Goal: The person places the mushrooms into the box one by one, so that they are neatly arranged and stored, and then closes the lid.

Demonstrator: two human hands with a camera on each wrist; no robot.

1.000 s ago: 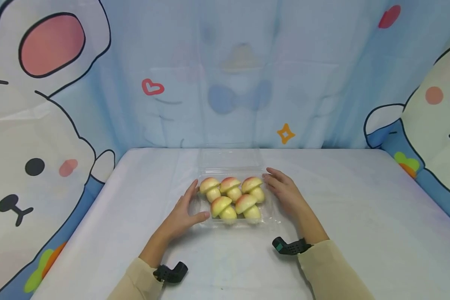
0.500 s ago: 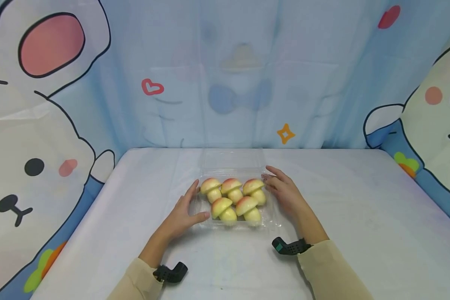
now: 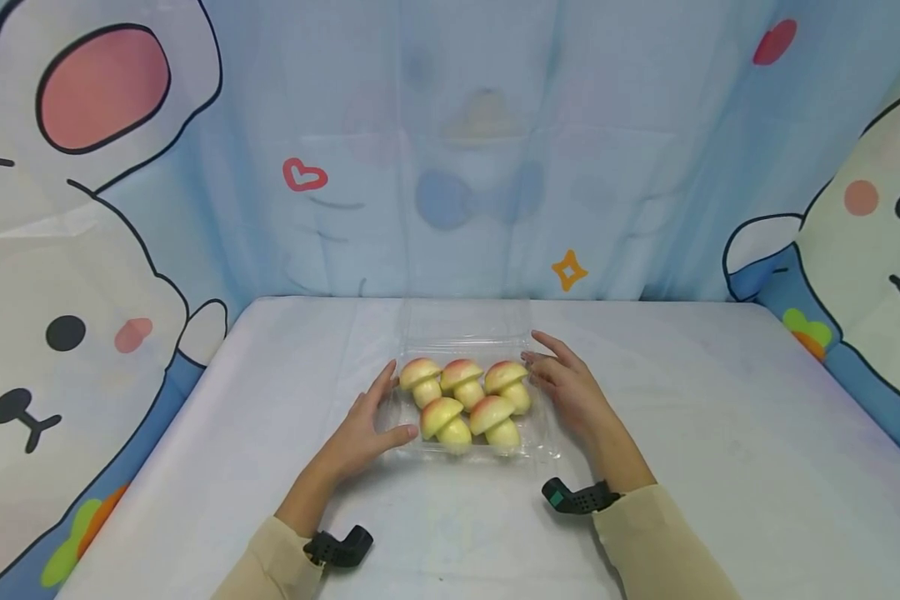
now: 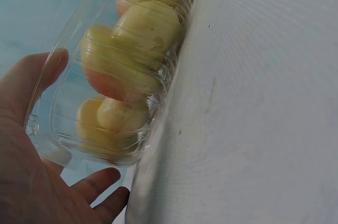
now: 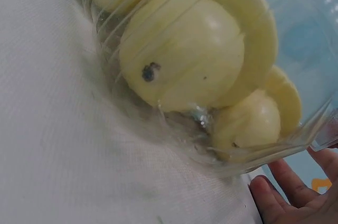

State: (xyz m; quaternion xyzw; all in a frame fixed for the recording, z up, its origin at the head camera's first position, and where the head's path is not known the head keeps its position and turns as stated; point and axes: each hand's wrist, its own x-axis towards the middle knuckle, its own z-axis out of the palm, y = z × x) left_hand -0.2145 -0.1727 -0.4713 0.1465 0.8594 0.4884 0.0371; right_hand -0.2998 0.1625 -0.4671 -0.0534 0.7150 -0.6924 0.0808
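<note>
A clear plastic clamshell box point(image 3: 402, 417) sits on the table with its lid point(image 3: 465, 317) laid back behind it. Several yellow toy mushrooms point(image 3: 462, 385) with reddish caps lie inside in two rows. My left hand point(image 3: 358, 433) is at the box's left side, fingers along the wall and thumb toward the front corner. In the left wrist view its thumb point(image 4: 55, 65) shows at the rim. My right hand point(image 3: 573, 387) is at the right side, fingers lightly bent by the back right corner. Fingertip contact there is unclear in the right wrist view.
A white cloth point(image 3: 720, 433) covers the table. Behind it hangs a blue curtain point(image 3: 630, 167) printed with cartoon animals. Each wrist carries a black camera band point(image 3: 581, 497), close to the tabletop.
The box and mushrooms have shifted slightly toward me, and the lid lies a little further right. Both hands stay at the box's sides with barely any movement.
</note>
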